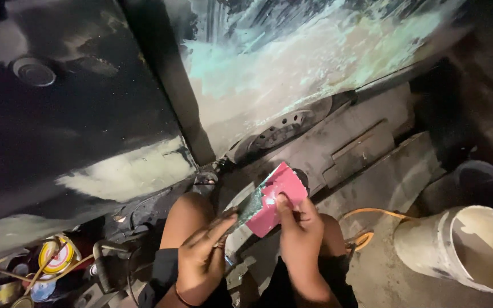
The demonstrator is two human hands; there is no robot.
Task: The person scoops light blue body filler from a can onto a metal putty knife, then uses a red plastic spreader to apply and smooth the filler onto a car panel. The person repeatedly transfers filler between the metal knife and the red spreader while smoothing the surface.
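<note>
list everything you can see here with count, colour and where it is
card: one, pink with a grey-green smeared side, held in both hands at centre
car panel: one, dark with pale greenish filler patches, across the top
bucket: one, dirty white, lying tilted at lower right
hose: one, orange, on the ground right of the knees
tins: several, yellow and mixed colours, lower left corner
ground: grey concrete, lower right
knees: two, bare, bottom centre
left hand: one, fingers along the card's lower left edge
right hand: one, thumb pressed on the card's pink face
</note>
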